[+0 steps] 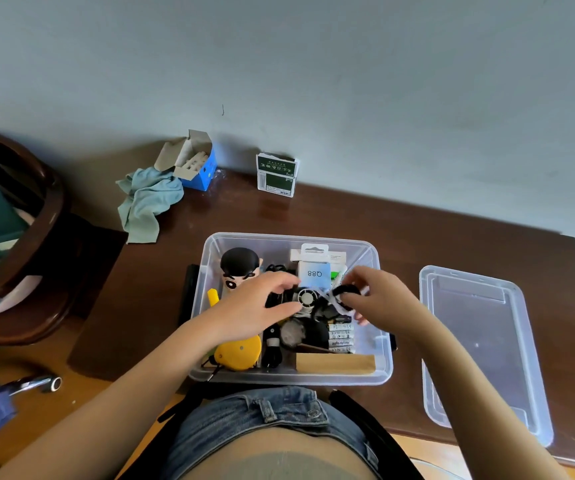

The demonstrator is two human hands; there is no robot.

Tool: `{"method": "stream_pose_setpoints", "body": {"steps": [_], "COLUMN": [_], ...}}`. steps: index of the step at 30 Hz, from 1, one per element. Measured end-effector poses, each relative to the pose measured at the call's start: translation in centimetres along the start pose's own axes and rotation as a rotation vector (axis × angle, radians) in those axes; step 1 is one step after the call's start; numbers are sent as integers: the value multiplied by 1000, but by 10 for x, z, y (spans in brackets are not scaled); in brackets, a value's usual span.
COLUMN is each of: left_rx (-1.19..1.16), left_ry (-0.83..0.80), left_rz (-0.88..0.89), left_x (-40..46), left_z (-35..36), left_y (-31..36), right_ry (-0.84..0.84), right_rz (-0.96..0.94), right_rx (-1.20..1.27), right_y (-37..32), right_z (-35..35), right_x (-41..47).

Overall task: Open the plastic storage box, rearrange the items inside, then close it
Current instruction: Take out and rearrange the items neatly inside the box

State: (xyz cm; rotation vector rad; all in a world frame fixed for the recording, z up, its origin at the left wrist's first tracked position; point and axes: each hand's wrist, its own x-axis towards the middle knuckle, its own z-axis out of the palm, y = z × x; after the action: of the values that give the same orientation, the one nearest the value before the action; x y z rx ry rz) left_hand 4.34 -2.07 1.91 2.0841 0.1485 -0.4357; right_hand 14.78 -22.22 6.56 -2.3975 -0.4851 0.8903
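Storage box open, both hands busy inside

Storage box sits open on the dark brown worktop, right in front of the person. Its clear lid lies flat on the worktop just to the right, apart from the box.

Both hands are over the middle of the box. The left hand is partly curled, with its fingers around a small black fan. The right hand pinches a black loop, maybe a strap or cord, between thumb and fingers.

Inside the box I can see a cartoon doll head at the back left, a yellow thing at the front left, a small white and blue packet at the back, some tubes and a tan flat piece at the front.

Against the wall stand a blue carton, a green cloth and a green and white pack.
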Motion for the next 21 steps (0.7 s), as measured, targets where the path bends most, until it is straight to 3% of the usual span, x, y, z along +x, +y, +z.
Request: {"method": "stream_pose_setpoints", "body": {"steps": [3, 8, 11, 16, 18, 21], "left_rx": [-73, -51, -103, -149, -148, -173], "left_ry": [-63, 72, 215, 436, 480, 493], "left_rz": [54, 50, -95, -27, -11, -6], "left_x": [4, 2, -8, -17, -20, -22], "left_z": [4, -2, -11, -18, -14, -7], "left_y": [19, 13, -3, -23, -24, -25], "right_ry": [-142, -193, -202, -298, -254, -162], "right_rz": [-23, -28, 28, 7, 78, 172], "right_rx": [485, 653, 326, -371, -512, -528], "right_y": [-17, -17, 1, 25, 26, 22], "right_z": [7, 21, 32, 72, 87, 103], "right_x": [-2, 9, 19, 35, 42, 51]}}
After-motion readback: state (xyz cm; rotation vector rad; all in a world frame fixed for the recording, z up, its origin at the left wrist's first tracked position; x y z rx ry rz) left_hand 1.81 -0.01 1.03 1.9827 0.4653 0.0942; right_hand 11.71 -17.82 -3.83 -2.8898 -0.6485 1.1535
